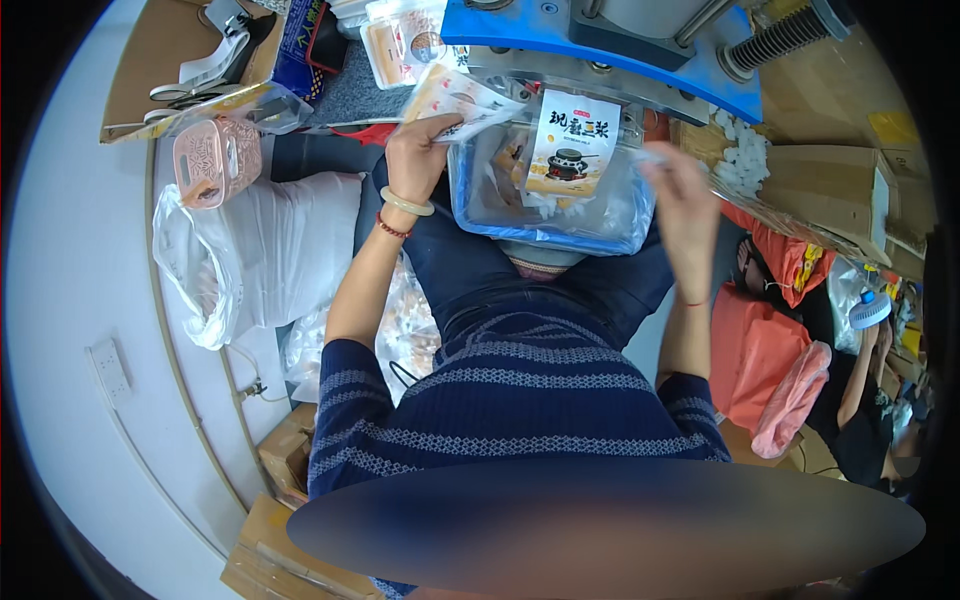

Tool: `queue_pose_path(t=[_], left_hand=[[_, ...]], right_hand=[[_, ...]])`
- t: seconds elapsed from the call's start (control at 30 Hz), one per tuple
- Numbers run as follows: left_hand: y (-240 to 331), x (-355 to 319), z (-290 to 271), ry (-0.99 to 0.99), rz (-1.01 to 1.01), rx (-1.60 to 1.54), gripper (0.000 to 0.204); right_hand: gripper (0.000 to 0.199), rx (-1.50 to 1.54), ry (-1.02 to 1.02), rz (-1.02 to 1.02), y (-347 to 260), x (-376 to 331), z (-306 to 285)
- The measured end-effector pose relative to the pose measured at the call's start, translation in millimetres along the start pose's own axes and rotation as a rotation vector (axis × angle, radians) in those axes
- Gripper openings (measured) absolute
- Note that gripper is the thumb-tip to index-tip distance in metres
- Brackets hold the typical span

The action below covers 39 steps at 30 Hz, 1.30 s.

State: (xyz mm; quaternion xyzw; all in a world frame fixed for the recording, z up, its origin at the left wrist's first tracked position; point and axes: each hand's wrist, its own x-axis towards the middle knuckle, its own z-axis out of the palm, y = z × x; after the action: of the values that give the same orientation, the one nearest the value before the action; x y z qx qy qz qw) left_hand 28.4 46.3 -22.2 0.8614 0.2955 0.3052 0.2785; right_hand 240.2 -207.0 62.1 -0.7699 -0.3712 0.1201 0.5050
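My left hand [418, 140], with a pale bangle and a red bracelet at its wrist, is closed on a printed plastic pouch [455, 100] in white and orange. A white and yellow printed pouch [573, 150] with a dark pot picture stands upright below the blue press machine [620, 60]. Behind it is a tub lined with blue plastic [545, 235] between my knees, with loose clear plastic inside. To the right of that pouch hovers my right hand [682, 190], its fingers smeared by motion. Whether it holds anything is unclear.
More pouches [405, 45] lie at the back. At left are a pink basket [215, 160], a white sack [290, 240] and an open cardboard box [150, 70]. White pieces [740, 150] pile up right of the machine. A co-worker [850, 410] sits at far right beside red bags [760, 360].
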Motion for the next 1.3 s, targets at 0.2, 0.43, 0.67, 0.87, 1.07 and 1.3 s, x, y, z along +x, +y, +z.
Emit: queue_pose_path(t=[0.2,0.43,0.67,0.87,1.07,1.3], left_hand=[[-2,43,-14,0.425,0.407,0.48,0.032],[-33,11,16,0.05,0.27,0.175,0.035],[33,2,-6,-0.122,-0.143,-0.296,0.027],[89,2,-10,-0.332,-0.315,-0.694,0.02],[68,10,0,-0.915,-0.511,-0.852,0.025],[69,25,52,-0.722,-0.962,-1.362,0.029]], right_hand=[[0.021,0.225,-0.03,-0.207,-41,12,41],[0.02,0.12,-0.146,-0.019,-2,-6,44],[0.021,0.135,-0.128,-0.064,4,-24,63],[0.019,0.082,-0.011,-0.417,-46,25,41],[0.022,-0.12,-0.434,-0.25,-32,39,18],[0.034,-0.316,-0.125,-0.072,19,45,5]])
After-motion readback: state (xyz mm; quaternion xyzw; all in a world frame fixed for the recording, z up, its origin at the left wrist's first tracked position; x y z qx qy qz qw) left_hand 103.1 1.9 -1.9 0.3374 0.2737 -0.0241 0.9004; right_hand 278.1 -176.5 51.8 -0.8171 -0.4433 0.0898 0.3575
